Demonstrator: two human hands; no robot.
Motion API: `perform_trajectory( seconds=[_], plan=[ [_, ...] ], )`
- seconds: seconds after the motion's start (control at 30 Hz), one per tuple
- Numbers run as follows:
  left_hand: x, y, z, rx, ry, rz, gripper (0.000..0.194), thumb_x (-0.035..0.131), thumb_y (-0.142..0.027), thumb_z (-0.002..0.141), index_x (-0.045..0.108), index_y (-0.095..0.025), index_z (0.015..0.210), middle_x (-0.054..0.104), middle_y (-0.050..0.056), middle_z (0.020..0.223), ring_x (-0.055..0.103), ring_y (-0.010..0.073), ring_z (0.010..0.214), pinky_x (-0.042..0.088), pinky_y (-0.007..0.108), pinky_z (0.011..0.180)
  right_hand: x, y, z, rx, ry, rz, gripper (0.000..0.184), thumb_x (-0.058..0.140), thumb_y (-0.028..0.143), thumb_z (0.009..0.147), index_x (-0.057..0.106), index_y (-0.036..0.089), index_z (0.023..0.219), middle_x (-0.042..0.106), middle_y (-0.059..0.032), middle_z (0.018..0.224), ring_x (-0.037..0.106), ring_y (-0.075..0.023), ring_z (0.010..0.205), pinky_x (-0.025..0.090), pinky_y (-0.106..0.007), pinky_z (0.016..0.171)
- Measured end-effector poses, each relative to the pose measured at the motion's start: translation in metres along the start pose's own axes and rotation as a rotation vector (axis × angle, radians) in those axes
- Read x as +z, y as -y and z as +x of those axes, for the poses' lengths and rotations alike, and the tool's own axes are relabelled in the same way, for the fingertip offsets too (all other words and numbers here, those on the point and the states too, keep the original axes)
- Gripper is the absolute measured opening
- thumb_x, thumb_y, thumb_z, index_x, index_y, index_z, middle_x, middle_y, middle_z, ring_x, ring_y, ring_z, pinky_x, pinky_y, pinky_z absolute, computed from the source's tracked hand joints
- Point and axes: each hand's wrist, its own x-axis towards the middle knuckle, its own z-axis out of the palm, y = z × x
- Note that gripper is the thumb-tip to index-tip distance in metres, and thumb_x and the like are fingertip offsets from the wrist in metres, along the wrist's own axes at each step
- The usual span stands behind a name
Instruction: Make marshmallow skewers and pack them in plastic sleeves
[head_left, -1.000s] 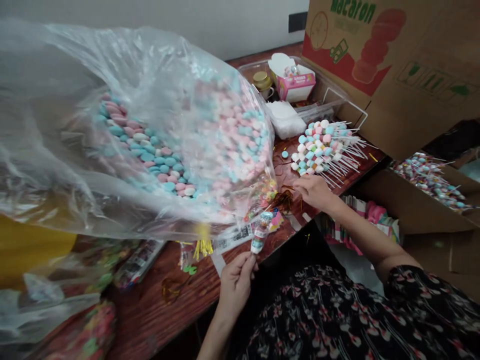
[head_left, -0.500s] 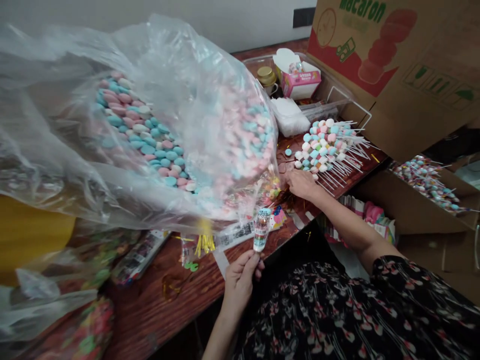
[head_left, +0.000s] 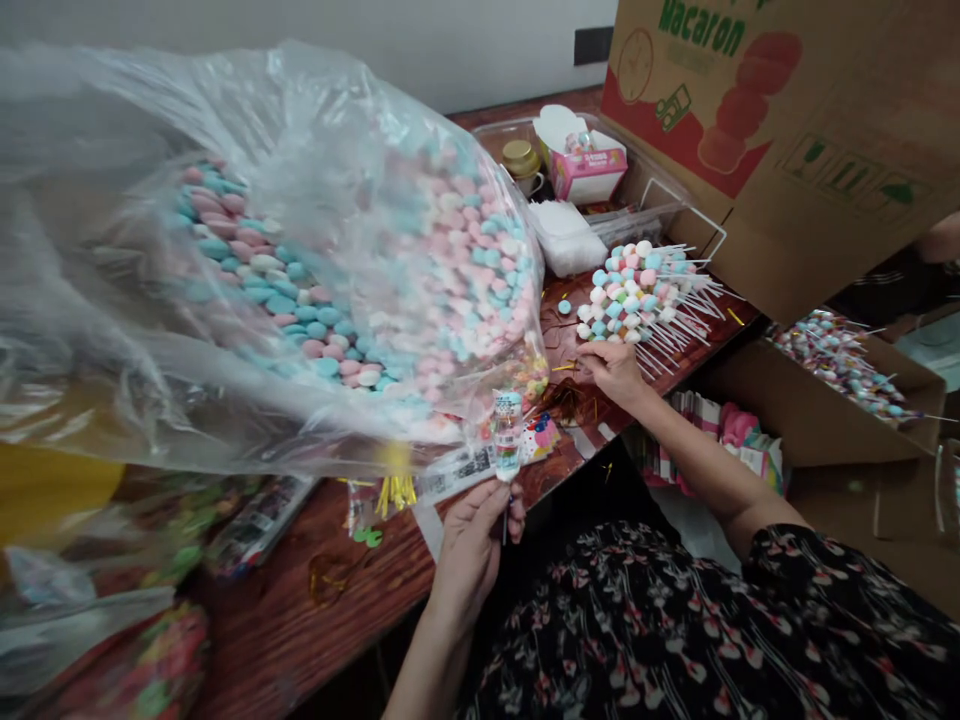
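My left hand (head_left: 478, 530) is closed round the stick of a wrapped candy lollipop (head_left: 508, 435), held upright near the table's front edge. Clear printed film covers its stacked candies. My right hand (head_left: 616, 375) pinches a thin gold twist tie (head_left: 565, 367) just above the table, its tip pointing left. Beyond that hand lies a pile of unwrapped candy lollipops (head_left: 626, 290), blue, pink and white, with white sticks pointing right. More gold twist ties (head_left: 570, 402) lie on the table below my right hand. One loose blue candy (head_left: 565, 307) lies left of the pile.
A big clear bag of candies (head_left: 480, 260) covers much of the table (head_left: 360, 620). Behind stand a stack of clear film sleeves (head_left: 566, 238), a pink box (head_left: 589, 175) and a large carton (head_left: 750, 120). Wrapped lollipops (head_left: 832, 350) fill an open carton at the right.
My right hand has lifted from among the ties on the table and now pinches one. My left hand still holds the wrapped lollipop. The view has shifted slightly.
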Motion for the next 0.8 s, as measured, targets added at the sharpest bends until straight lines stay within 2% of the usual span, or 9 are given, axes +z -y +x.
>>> perform_trajectory(
  seconds=[0.2, 0.4, 0.47, 0.6, 0.63, 0.73, 0.8],
  plan=[
    [0.003, -0.001, -0.004, 0.033, -0.015, 0.01, 0.029, 0.077, -0.039, 0.073, 0.068, -0.012, 0.077, 0.062, 0.001, 0.06, 0.05, 0.0077, 0.048, 0.039, 0.019, 0.046, 0.006, -0.005, -0.01, -0.158, -0.024, 0.016, 0.033, 0.049, 0.011, 0.087, 0.071, 0.018, 0.111, 0.076, -0.0087, 0.103, 0.071, -0.0196, 0.092, 0.052, -0.029, 0.085],
    [0.003, -0.004, -0.004, 0.05, -0.03, -0.07, 0.026, 0.078, -0.036, 0.073, 0.069, -0.012, 0.077, 0.061, 0.0, 0.058, 0.05, 0.0084, 0.048, 0.039, 0.02, 0.046, 0.005, 0.007, -0.01, -0.231, -0.161, 0.058, 0.033, 0.041, 0.014, 0.093, 0.071, 0.017, 0.107, 0.077, -0.0088, 0.101, 0.072, -0.0169, 0.094, 0.055, -0.028, 0.084],
    [0.008, -0.012, -0.001, 0.061, -0.013, -0.139, 0.024, 0.079, -0.034, 0.072, 0.069, -0.012, 0.074, 0.063, 0.002, 0.062, 0.054, 0.0101, 0.053, 0.043, 0.021, 0.05, 0.002, 0.019, -0.013, -0.282, -0.214, 0.078, 0.033, 0.041, 0.016, 0.094, 0.071, 0.018, 0.106, 0.077, -0.0086, 0.099, 0.072, -0.0168, 0.093, 0.056, -0.029, 0.083],
    [0.023, -0.025, 0.009, 0.078, 0.095, -0.29, 0.021, 0.081, -0.029, 0.069, 0.068, -0.013, 0.069, 0.07, 0.008, 0.093, 0.064, 0.0172, 0.079, 0.051, 0.027, 0.068, 0.001, 0.055, -0.027, -0.489, -0.26, 0.096, 0.03, 0.045, 0.021, 0.093, 0.072, 0.021, 0.108, 0.076, -0.0094, 0.104, 0.072, -0.018, 0.093, 0.056, -0.031, 0.08],
    [0.026, -0.026, 0.011, 0.071, 0.122, -0.32, 0.02, 0.081, -0.028, 0.069, 0.069, -0.013, 0.069, 0.07, 0.009, 0.096, 0.064, 0.0184, 0.082, 0.051, 0.028, 0.07, 0.003, 0.064, -0.031, -0.538, -0.255, 0.094, 0.03, 0.046, 0.022, 0.093, 0.072, 0.021, 0.108, 0.076, -0.0095, 0.105, 0.073, -0.018, 0.09, 0.055, -0.032, 0.077],
    [0.03, -0.023, 0.017, 0.082, 0.155, -0.367, 0.019, 0.08, -0.029, 0.071, 0.07, -0.013, 0.072, 0.068, 0.007, 0.082, 0.064, 0.0182, 0.079, 0.051, 0.028, 0.069, 0.01, 0.089, -0.04, -0.62, -0.242, 0.139, 0.029, 0.049, 0.021, 0.09, 0.072, 0.022, 0.109, 0.076, -0.0095, 0.107, 0.073, -0.0175, 0.085, 0.053, -0.031, 0.072],
    [0.026, -0.019, 0.019, 0.13, 0.121, -0.379, 0.02, 0.079, -0.031, 0.071, 0.071, -0.012, 0.073, 0.066, 0.005, 0.073, 0.062, 0.0161, 0.072, 0.049, 0.026, 0.065, 0.014, 0.101, -0.044, -0.593, -0.223, 0.252, 0.029, 0.049, 0.019, 0.089, 0.072, 0.022, 0.107, 0.076, -0.0093, 0.104, 0.073, -0.0177, 0.086, 0.053, -0.031, 0.072]
  ],
)
